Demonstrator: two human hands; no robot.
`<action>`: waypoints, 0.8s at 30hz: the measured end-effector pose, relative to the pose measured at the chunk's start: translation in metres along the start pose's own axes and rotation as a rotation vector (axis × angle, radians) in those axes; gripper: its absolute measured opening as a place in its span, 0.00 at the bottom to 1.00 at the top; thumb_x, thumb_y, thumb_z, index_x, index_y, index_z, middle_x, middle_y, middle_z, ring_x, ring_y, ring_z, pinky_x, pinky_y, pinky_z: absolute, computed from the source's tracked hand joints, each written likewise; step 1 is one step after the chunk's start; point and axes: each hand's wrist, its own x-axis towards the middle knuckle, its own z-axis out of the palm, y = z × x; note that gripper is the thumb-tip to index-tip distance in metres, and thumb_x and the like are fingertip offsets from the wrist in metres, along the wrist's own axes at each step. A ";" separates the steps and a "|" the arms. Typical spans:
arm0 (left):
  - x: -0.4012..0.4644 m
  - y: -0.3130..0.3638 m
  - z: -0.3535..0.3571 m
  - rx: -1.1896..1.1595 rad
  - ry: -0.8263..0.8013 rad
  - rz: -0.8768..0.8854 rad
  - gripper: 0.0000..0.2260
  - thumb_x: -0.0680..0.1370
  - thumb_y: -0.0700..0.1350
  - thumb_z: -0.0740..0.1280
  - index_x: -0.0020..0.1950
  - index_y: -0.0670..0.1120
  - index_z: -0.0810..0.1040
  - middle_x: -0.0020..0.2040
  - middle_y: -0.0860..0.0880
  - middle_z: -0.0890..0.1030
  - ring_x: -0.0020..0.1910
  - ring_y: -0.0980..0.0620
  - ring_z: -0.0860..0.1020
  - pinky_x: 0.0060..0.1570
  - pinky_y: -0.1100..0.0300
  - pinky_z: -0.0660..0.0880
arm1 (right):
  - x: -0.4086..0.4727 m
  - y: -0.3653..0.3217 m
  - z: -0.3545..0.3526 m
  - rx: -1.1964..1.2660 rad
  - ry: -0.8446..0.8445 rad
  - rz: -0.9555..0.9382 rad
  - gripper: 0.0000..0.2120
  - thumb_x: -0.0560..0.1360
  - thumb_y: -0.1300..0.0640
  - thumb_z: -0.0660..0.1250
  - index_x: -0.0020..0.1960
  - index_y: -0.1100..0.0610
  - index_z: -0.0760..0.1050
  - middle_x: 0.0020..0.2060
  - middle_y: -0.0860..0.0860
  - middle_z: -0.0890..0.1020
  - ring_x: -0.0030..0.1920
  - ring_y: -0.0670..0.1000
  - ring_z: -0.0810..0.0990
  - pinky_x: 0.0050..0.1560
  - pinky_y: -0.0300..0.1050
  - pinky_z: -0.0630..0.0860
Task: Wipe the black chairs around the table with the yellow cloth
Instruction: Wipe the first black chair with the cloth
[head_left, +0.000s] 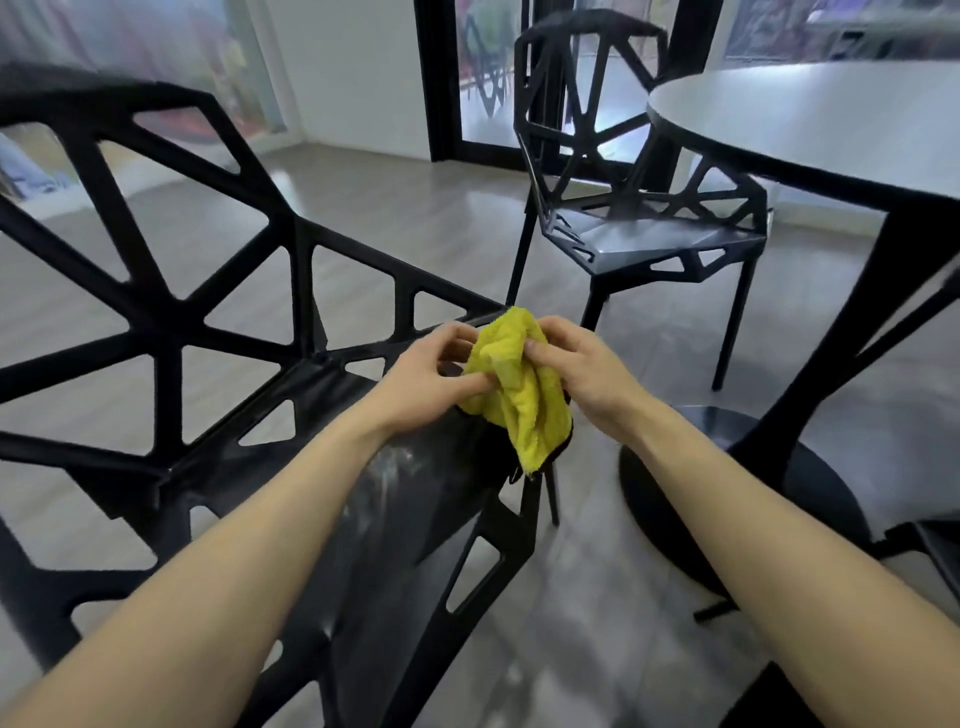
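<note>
Two black chairs (218, 332) (639, 171), one yellow cloth (519, 384), one table (810, 119), two hands (436, 379) (587, 374)

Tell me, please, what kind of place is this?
Probably a cafe or an office break room, though I cannot be sure. A round white table on a black base stands with matching black chairs around it, on a shiny grey floor, beside a glass door.

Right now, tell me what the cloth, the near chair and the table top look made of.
Cloth: soft yellow terry or microfibre, nap fuzzy and crumpled.
Near chair: rigid black metal or moulded plastic, cannot tell which; seat sheen, angular struts.
Table top: smooth pale matte laminate, probably.
</note>
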 end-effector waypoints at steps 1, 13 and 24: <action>0.001 0.002 -0.004 -0.006 0.011 0.014 0.26 0.75 0.49 0.80 0.71 0.54 0.78 0.66 0.53 0.83 0.63 0.57 0.81 0.57 0.71 0.75 | 0.000 -0.006 -0.003 0.041 -0.009 0.022 0.17 0.80 0.49 0.70 0.64 0.59 0.81 0.56 0.59 0.85 0.56 0.53 0.83 0.62 0.55 0.77; -0.005 0.022 -0.024 0.009 0.216 -0.020 0.18 0.69 0.59 0.71 0.54 0.52 0.82 0.51 0.49 0.86 0.53 0.47 0.84 0.54 0.45 0.80 | 0.000 -0.049 -0.003 -0.150 -0.101 0.300 0.31 0.72 0.28 0.71 0.59 0.53 0.86 0.50 0.54 0.89 0.53 0.56 0.88 0.49 0.51 0.84; 0.007 0.013 -0.049 0.564 0.175 0.073 0.19 0.72 0.42 0.76 0.62 0.50 0.77 0.54 0.52 0.82 0.54 0.47 0.81 0.50 0.53 0.80 | 0.022 -0.053 0.027 -1.330 0.007 -0.305 0.14 0.75 0.53 0.68 0.59 0.49 0.82 0.50 0.55 0.86 0.54 0.63 0.83 0.50 0.56 0.80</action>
